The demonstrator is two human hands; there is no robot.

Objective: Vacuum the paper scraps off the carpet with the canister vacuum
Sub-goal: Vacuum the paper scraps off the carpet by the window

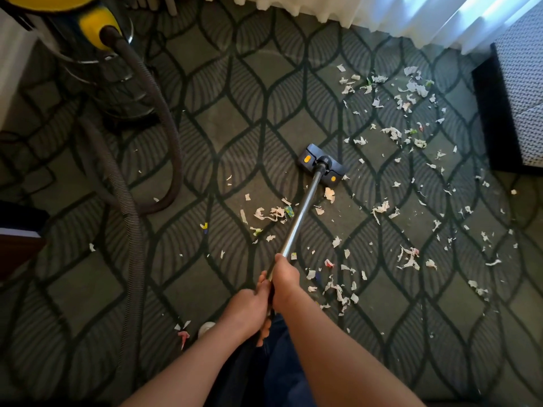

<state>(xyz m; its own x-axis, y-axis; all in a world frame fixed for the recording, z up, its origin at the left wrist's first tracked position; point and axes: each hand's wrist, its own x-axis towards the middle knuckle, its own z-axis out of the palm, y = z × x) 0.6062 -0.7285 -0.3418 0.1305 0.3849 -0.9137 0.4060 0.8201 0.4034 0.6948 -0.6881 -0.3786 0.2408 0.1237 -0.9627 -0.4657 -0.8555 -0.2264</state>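
Both hands hold the metal wand [302, 212] of the vacuum. My right hand [284, 279] grips it higher up the tube, and my left hand [249, 311] grips it just behind, nearer my body. The wand runs forward to the dark floor head [321, 165] with yellow buttons, which lies flat on the patterned carpet [223, 118]. Paper scraps [411, 183] are strewn across the carpet to the right of the head and around the wand, with a cluster [270, 214] left of the tube. The steel canister [85, 45] with a yellow top stands at the far left, its hose [132, 230] looping down the left side.
White curtains [396, 16] hang along the far edge. A dark-based upholstered piece of furniture [511, 107] stands at the right. A dark wooden furniture edge [17, 230] sits at the left. A few scraps [182, 333] lie near my feet.
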